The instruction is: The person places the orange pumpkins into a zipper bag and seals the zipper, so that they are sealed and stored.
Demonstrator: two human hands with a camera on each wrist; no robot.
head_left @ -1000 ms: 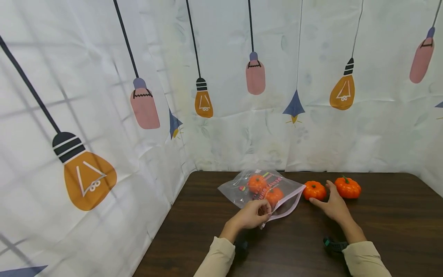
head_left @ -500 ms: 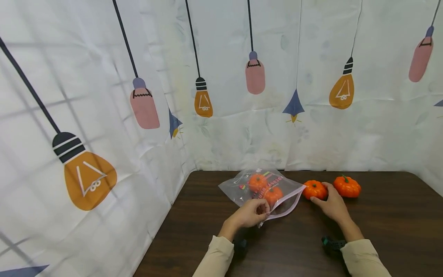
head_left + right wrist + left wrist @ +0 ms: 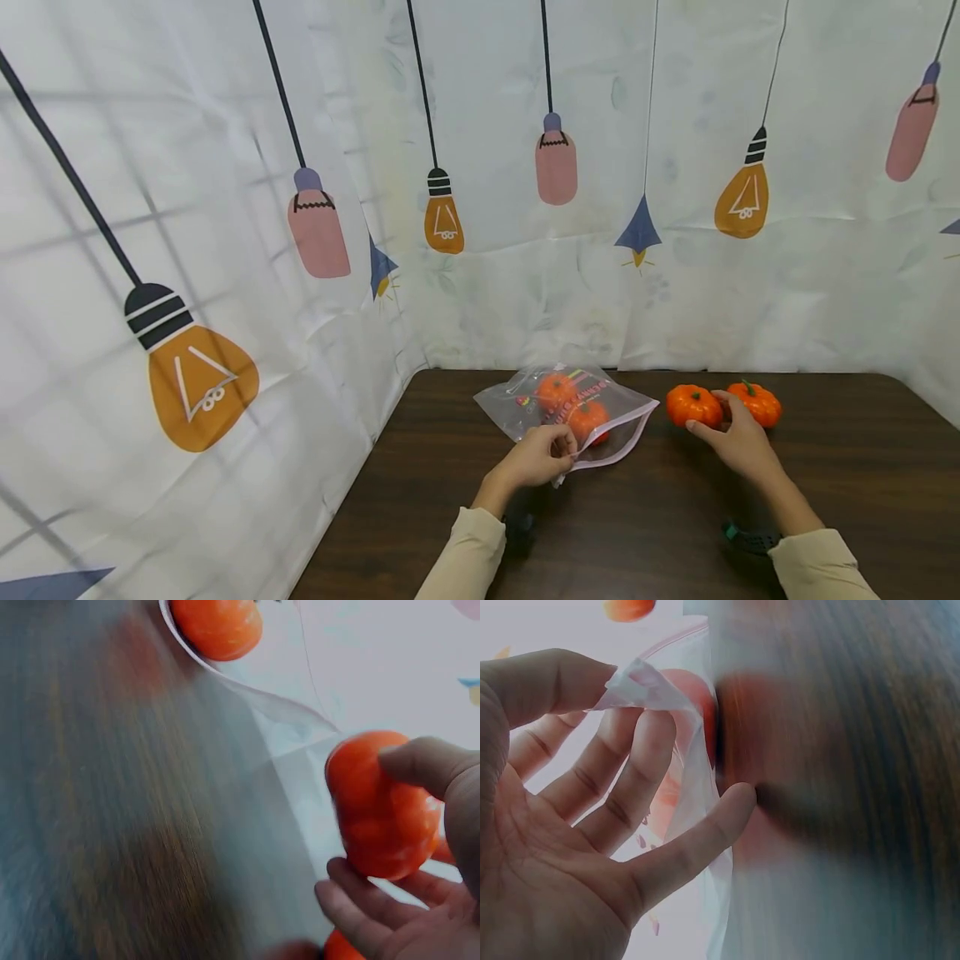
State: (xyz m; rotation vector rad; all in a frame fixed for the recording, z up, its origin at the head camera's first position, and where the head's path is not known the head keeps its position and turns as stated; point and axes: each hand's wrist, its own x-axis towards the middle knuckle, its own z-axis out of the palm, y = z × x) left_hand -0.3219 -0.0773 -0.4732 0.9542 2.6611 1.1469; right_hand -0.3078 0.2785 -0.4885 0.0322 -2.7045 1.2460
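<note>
My left hand [image 3: 536,458] pinches the pink-edged rim of a clear zip bag [image 3: 637,410] between thumb and fingers. In the left wrist view the bag's corner [image 3: 641,686] sits at the thumb tip, the little finger spread apart. Two orange mini pumpkins lie inside the bag, one at the back [image 3: 556,390] and one nearer the mouth [image 3: 587,421]. My right hand [image 3: 742,442] grips a third mini pumpkin [image 3: 692,405], thumb on one side and fingers on the other, just right of the bag's mouth. Behind that hand, another mini pumpkin [image 3: 759,403] with a green stem is partly covered.
Everything lies toward the far edge of a dark wood table [image 3: 840,475]. A white curtain [image 3: 510,308] printed with hanging lamps stands close behind it and along the left. A dark strap [image 3: 750,540] shows under the right wrist.
My right hand has closed round the mini pumpkin and moved it slightly right and up, apart from the bag's rim. The left hand, still pinching the bag, has shifted slightly left.
</note>
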